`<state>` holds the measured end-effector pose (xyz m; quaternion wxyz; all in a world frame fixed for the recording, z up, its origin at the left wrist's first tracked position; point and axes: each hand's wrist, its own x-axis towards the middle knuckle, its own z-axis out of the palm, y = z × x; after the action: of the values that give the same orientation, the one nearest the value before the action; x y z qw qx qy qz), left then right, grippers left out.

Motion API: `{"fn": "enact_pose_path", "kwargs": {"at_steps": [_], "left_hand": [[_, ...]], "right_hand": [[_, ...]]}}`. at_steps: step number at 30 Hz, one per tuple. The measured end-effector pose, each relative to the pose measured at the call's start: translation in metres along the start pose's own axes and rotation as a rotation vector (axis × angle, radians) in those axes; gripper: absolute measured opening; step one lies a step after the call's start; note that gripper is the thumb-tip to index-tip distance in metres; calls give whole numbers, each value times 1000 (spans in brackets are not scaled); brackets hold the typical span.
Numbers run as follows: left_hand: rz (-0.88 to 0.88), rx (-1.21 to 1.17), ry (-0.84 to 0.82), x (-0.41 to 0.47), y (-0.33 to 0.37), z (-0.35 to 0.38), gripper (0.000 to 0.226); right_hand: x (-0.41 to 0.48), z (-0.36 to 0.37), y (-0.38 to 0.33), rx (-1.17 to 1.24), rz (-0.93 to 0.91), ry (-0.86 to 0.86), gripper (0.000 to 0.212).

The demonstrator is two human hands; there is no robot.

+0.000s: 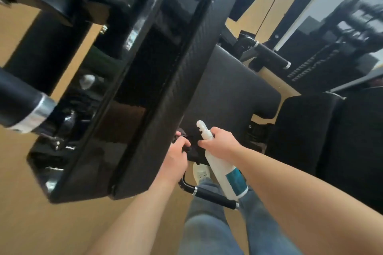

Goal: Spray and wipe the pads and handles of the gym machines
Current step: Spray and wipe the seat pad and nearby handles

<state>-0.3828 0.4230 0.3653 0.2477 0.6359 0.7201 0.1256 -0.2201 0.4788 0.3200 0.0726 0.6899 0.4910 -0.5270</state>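
1. We are facing the long back pad (165,89). It is black, with a woven-looking texture on its face and a glossy side. Its long axis is running up and away from our fingers, and its lower end is sitting just left of the left hand.
2. The seat pad (232,89), a matte dark slab with rounded corners, is lying straight beyond both sets of fingers. Its near edge is meeting them, though we cannot tell whether it is actually touching.
3. A handle (215,195), a black grip with a chrome collar, is lying on our side of the fingers, under the wrists.
4. Our right hand (219,145) is wrapping its fingers round the neck of a white plastic spray bottle (222,172). The nozzle is pointing beyond the fingers toward the seat pad, and the labelled body is hanging back toward us.
5. Our left hand (176,155) is curling its fingers tightly into a dark, bunched cloth (179,133) at the pad's near edge.
6. We are judging the cloth hand the nearer one to both pads, so the next wipe should be travelling away from the fingers along the pad's length.
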Motion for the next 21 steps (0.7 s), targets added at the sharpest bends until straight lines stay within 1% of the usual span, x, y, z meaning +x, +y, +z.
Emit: {"fn": "enact_pose_path", "kwargs": {"at_steps": [2, 4, 9, 12, 14, 18, 21], "left_hand": [[28, 110, 24, 2, -1, 16, 31], [49, 122, -3, 7, 11, 25, 32], [71, 129, -54, 12, 45, 51, 29], [87, 125, -80, 12, 59, 65, 29], [112, 151, -96, 9, 66, 73, 28], [140, 164, -107, 4, 69, 82, 27], [140, 170, -98, -1, 62, 86, 28]], "right_hand": [[-2, -5, 22, 66, 49, 17, 38], [-5, -12, 43, 123, 104, 20, 43], [-12, -12, 99, 223, 248, 68, 41], [-16, -7, 129, 325, 329, 52, 45], [-19, -6, 141, 370, 350, 45, 44], [-19, -1, 153, 416, 393, 96, 37], [-20, 5, 157, 463, 440, 80, 42]]}}
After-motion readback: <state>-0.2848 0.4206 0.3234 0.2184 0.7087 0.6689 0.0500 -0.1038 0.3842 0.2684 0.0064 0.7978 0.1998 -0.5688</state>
